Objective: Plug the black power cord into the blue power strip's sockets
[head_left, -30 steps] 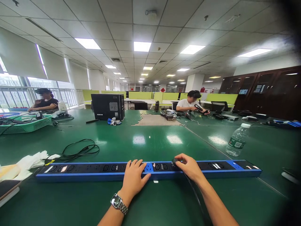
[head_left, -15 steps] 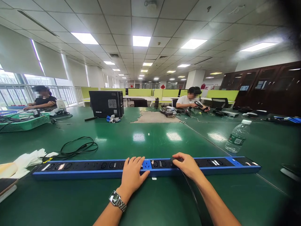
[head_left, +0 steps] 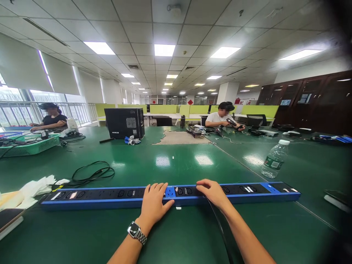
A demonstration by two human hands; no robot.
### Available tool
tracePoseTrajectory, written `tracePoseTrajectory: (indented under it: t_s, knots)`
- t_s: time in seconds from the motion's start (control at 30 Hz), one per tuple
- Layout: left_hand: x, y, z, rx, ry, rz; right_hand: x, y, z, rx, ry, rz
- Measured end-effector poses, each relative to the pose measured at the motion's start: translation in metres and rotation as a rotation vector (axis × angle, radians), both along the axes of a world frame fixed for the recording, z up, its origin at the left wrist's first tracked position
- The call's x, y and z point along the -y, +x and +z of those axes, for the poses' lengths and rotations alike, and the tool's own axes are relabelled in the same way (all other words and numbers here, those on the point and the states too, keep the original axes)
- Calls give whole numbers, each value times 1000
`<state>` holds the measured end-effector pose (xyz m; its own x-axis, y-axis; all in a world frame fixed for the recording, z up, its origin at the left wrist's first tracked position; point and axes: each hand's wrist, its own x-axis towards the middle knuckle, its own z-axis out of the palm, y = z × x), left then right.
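Nearest, we find a thin black cable [head_left: 219, 222] rising to the right hand [head_left: 213, 192], its end pinched, the seating hidden. The left hand [head_left: 154, 202] lies unclenched on the long blue-and-black socket strip [head_left: 93, 202], which crosses the glossy green table [head_left: 178, 174]. Beyond, we note a clear plastic bottle [head_left: 273, 161]

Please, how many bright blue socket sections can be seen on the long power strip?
2: one blue section beside the left hand, another blue section near the right end of the power strip. Both this and the right hand cover parts, so more may be hidden.
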<state>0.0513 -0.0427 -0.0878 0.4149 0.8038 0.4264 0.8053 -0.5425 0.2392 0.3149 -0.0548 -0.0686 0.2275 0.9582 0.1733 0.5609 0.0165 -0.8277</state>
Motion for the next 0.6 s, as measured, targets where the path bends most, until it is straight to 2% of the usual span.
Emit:
tracePoseTrajectory:
  t_s: [0.13,0.33,0.47,0.6]
  knots:
    - [-3,1,0,-17,21,27,3,1,-5,-52,88,-8]
    - [3,14,5,11,-8,5,0,18,-10,-29,72,-22]
    - [12,30,3,4,-3,-21,3,35,-16,-23,91,-78]
    - [15,33,0,-5,19,-46,9,36,-19,-63,133,-141]
